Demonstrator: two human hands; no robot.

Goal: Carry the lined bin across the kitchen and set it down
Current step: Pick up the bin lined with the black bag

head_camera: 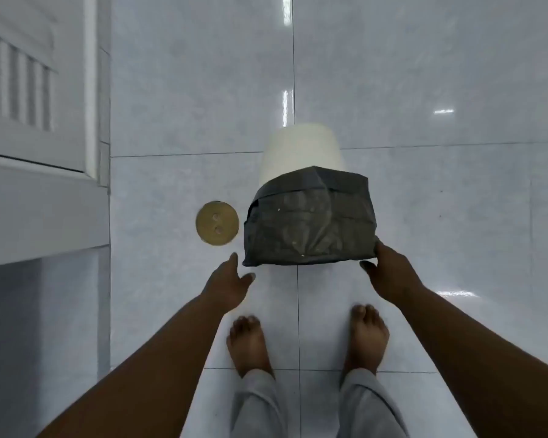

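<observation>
The lined bin (301, 147) is white and stands on the tiled floor just ahead of my bare feet. A dark grey bag (310, 222) is folded over its rim and hangs down its upper part. My right hand (389, 270) is at the bin's near right corner, fingers against the bag's side and thumb under its lower edge. My left hand (231, 279) hovers a little off the near left corner, fingers apart, touching nothing.
A round brass floor drain cover (217, 223) lies left of the bin. White cabinet fronts with a slatted door (29, 90) and a ledge run along the left side. Glossy pale floor tiles (456, 200) stretch right and ahead.
</observation>
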